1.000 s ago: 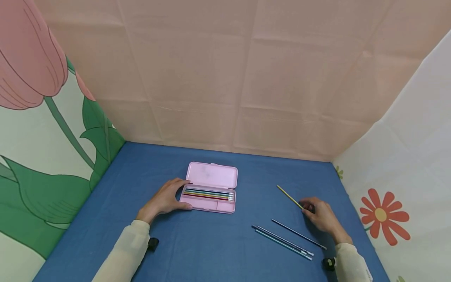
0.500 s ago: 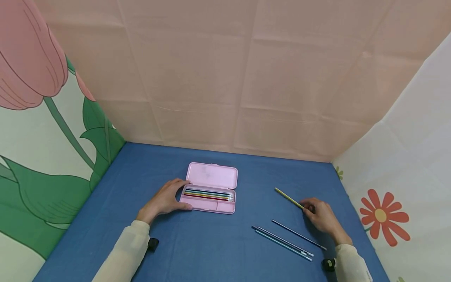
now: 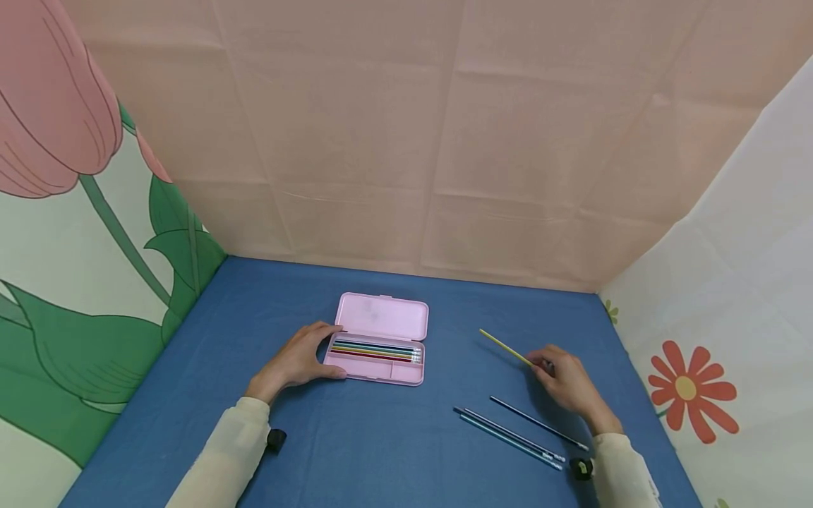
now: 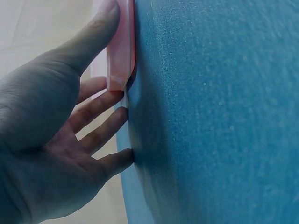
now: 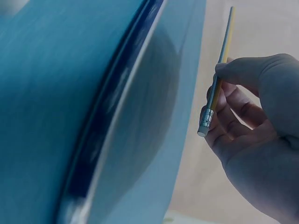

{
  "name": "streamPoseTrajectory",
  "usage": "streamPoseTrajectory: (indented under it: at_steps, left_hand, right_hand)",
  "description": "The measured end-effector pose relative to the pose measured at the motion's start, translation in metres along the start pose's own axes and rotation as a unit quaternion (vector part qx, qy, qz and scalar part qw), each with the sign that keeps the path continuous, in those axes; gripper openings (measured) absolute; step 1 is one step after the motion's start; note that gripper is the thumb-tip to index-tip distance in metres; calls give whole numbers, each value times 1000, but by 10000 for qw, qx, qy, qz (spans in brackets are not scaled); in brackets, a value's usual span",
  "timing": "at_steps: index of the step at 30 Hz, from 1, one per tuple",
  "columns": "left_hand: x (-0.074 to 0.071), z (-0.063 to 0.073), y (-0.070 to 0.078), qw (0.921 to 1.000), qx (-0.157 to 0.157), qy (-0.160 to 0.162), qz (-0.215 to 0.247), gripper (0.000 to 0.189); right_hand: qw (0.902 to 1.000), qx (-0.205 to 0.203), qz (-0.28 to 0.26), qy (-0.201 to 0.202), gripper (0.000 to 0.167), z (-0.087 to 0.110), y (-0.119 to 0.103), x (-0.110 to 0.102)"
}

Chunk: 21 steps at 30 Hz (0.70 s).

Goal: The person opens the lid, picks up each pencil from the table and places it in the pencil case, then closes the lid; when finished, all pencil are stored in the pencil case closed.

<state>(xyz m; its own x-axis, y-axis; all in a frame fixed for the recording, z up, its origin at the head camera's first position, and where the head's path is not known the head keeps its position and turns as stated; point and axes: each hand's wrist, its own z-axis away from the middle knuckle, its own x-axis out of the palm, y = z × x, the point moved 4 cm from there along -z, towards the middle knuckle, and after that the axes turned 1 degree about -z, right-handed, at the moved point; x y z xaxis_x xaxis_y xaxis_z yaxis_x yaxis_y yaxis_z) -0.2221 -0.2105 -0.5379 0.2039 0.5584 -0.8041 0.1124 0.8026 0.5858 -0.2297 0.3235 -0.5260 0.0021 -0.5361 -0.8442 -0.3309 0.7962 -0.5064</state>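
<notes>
**Holding a yellow pencil (image 3: pixel 504 346) to the right of an opened case (image 3: pixel 365 368)**

Shown here: pink case on a blue bench (image 3: pixel 381 451), with lid (image 3: pixel 381 315) laid back on its far side and a row (image 3: pixel 375 350) of pencils inside. To the right of the case and well apart from it, note the yellow pencil, raised off the bench, with tip toward the case side. Compare the loose pencils (image 3: pixel 538 423), three in number, to the near right of the case.

Observe the hands well apart. At the left end of the case, left hand (image 3: pixel 297 356) spanning near and far edges, thumb in front and fingers behind, in a light grip. To the right of the case, right hand (image 3: pixel 568 381) pinching the yellow pencil between thumb and fingers close to the eraser (image 5: pixel 203 128).

For good handling, keep the pinch firm but unforced, with so much length free ahead of it. Turn the wrist slowly, to avoid sweeping the tip wide. Stay above the loose pencils. Brace the case without pushing it sideways, and keep fingertips off the lid. If working over the case, align parallel to the row, probably best with eraser to the right.
</notes>
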Motion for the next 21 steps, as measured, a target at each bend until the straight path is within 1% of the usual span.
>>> streamPoseTrajectory:
  at_steps: [5,9,16,21]
  left_hand:
    - [0,0,0,10000,-5,10,12,98]
    - [-1,0,0,10000,6,16,-3,98]
    - [-1,0,1,10000,17,11,-5,98]
    - [-2,1,2,10000,4,-16,20,97]
  right_hand:
    - [9996,-178,-179,-133,21,-13,-19,9]
    - [9985,-405,-262,-255,21,-25,-36,19]
    - [9950,-738,-398,-535,19,-46,-66,36]
    - [9924,-973,-408,-628,19,-57,-86,49]
